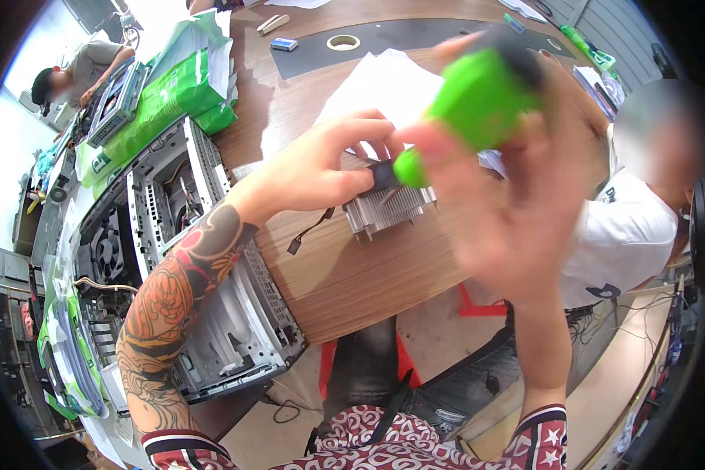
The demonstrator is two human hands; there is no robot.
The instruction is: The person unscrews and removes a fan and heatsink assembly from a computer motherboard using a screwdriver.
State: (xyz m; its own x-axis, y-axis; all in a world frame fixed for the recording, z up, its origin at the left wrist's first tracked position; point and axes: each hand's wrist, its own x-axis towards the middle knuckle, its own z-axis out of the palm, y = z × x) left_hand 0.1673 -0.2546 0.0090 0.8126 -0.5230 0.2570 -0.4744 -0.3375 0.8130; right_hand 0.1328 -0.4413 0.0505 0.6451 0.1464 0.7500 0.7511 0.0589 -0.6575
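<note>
On the wooden table stands a CPU cooler point(389, 211), a silver finned heat sink with a dark fan part on top and a short black cable ending in a plug point(294, 246). My left hand point(333, 168) reaches across to it, its bent fingers gripping the dark top part. Above and to the right, my right hand point(501, 204) is wrapped round a green and black power screwdriver point(478, 98), blurred by motion. The tool's narrow green end points down toward the cooler. A thin shaft shows by the cooler's top; whether it touches a screw is hidden.
An opened computer case point(235, 345) lies along the table's left edge, with green packaging point(164, 102) behind it. White paper point(376, 90) lies beyond the cooler, and a tape roll point(342, 42) farther back. A person in white point(627, 235) sits close at the right.
</note>
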